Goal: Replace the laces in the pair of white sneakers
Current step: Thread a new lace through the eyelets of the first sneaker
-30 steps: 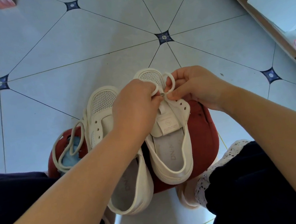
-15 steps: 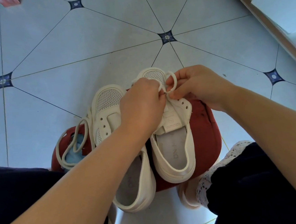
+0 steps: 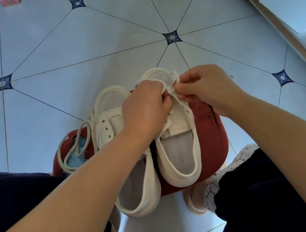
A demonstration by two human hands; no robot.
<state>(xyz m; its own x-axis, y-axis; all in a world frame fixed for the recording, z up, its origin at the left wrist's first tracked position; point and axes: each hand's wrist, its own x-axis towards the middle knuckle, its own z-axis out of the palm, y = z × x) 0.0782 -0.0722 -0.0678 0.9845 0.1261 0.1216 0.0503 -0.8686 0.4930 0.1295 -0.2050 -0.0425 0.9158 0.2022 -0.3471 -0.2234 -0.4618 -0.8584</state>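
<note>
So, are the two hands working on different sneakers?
No, left hand and right hand both pinch the lace on the right sneaker.

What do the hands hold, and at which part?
The left hand and right hand each pinch the white lace, near the front eyelets of the sneaker.

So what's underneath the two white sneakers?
A worn red cushioned seat, torn at its left edge, where something blue shows beneath a loose lace. The sneakers and the forearms cover its middle. Whatever supports it is out of sight.
</note>
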